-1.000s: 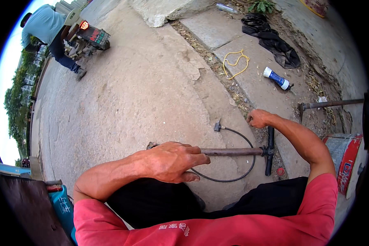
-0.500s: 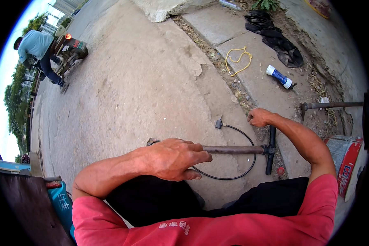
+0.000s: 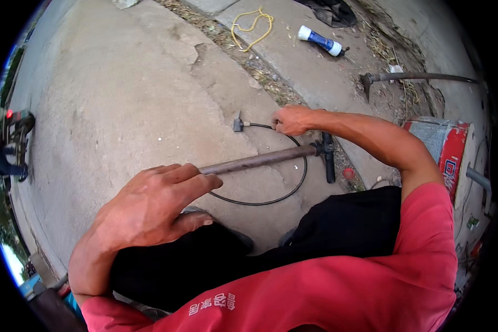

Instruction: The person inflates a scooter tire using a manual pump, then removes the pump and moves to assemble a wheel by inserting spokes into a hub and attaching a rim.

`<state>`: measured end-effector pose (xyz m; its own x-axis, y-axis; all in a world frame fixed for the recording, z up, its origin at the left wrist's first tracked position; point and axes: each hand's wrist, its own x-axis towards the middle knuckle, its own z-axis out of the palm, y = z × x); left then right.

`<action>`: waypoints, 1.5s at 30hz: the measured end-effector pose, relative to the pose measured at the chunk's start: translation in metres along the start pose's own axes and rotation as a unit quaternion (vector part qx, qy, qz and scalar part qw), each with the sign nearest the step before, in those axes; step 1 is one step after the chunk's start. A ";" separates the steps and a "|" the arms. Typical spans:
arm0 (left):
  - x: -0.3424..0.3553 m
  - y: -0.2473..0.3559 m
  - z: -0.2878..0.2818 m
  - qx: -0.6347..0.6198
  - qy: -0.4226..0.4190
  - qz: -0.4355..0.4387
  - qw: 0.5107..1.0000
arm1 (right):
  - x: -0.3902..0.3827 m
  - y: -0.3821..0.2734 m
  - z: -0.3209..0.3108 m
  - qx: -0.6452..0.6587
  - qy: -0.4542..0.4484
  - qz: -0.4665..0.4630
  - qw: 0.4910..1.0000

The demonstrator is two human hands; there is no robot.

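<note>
a brown tubular metal pump (image 3: 258, 160) lies idle, blocky grey clip (image 3: 238, 125) unattached; left hand (image 3: 157, 202) fingers spread, right hand (image 3: 293, 120) curled, grip unclear.

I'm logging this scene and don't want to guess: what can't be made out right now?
All in the head view:
Pump: its left end is hidden behind the left hand.
Black hose: one end disappears behind that hand.
Right hand: curled fingers hide whether it grips anything.
Black cloth: cut off by the upper edge.
Motorcycle: blurred, cut off at the left rim.
</note>
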<state>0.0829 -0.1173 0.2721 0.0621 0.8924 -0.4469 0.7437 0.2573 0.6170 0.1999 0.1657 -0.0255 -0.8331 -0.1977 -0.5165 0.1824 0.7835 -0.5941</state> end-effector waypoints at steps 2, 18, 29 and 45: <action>0.002 -0.002 0.001 -0.004 -0.003 -0.005 1.000 | -0.010 -0.013 0.006 -0.039 0.007 0.004 0.999; 0.016 -0.016 -0.005 -0.019 -0.023 -0.005 1.000 | -0.003 -0.011 0.086 -0.161 -0.029 -0.152 0.975; 0.037 -0.024 -0.027 -0.067 0.045 -0.039 0.996 | -0.030 -0.049 0.043 0.019 -0.007 -0.139 0.990; -0.075 0.081 -0.066 -0.360 0.482 -0.313 0.735 | -0.190 -0.218 -0.137 0.191 0.253 -0.113 0.942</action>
<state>0.0948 -0.1393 0.3982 -0.9008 0.2743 -0.3366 -0.1411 0.5482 0.8243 0.2469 0.1137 0.2867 -0.9978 0.0480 -0.0467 0.0637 0.4668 -0.8821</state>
